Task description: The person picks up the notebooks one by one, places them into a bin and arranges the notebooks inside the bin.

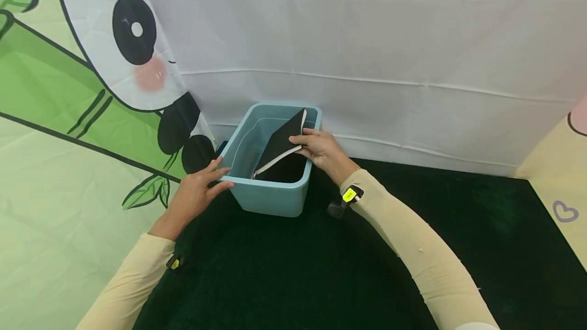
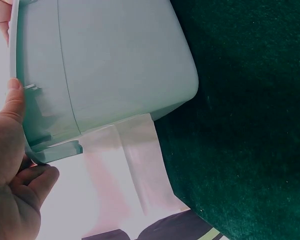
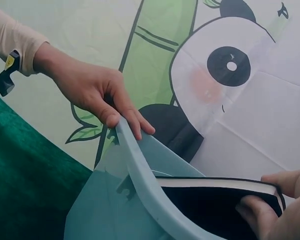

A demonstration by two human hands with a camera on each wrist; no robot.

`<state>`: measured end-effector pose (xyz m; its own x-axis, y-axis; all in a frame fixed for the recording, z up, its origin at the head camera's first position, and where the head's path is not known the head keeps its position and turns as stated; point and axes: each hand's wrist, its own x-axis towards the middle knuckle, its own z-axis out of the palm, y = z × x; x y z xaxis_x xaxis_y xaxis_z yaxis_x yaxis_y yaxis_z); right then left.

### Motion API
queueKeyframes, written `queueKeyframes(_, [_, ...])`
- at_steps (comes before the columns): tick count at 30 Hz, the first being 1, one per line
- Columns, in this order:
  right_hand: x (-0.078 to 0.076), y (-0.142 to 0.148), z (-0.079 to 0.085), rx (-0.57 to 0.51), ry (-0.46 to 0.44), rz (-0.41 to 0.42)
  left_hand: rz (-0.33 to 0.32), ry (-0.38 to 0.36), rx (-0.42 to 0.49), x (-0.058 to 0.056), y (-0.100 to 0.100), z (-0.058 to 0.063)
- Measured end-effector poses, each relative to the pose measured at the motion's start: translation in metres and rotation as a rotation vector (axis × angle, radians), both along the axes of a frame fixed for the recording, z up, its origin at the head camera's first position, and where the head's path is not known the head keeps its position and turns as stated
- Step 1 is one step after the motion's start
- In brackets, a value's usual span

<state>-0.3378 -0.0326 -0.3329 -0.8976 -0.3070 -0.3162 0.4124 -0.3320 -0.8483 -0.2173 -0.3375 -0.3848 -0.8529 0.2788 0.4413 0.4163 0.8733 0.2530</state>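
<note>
A light blue plastic bin (image 1: 270,200) stands upright with its opening toward me. The left hand (image 1: 194,192) holds its front left corner, thumb on the near rim and fingers over the left one. A black-covered notebook (image 1: 281,139) with white page edges lies tilted across the bin's opening, its lower left end down inside. The right hand (image 1: 323,152) pinches the notebook at its right edge, over the bin's right rim. In the right wrist view the thumb lies on one cover of the notebook (image 3: 215,184), the other fingers at its far side.
Under the bin spreads a dark green cloth (image 1: 275,269). A white fabric backdrop (image 1: 367,39) hangs close behind it, and a panda print (image 1: 133,29) covers the left side. A dark small object (image 1: 337,210) shows below the right wrist.
</note>
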Motion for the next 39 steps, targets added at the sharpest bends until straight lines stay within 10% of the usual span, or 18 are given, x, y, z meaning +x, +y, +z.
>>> queueKeyframes(28, [0.020,0.046,0.020,0.125,0.193,0.015,-0.028,-0.010,0.004,-0.011,0.003,-0.001])
queueKeyframes(39, [0.041,0.113,0.026,0.252,0.352,0.059,0.043,-0.197,-0.027,-0.007,0.000,0.022])
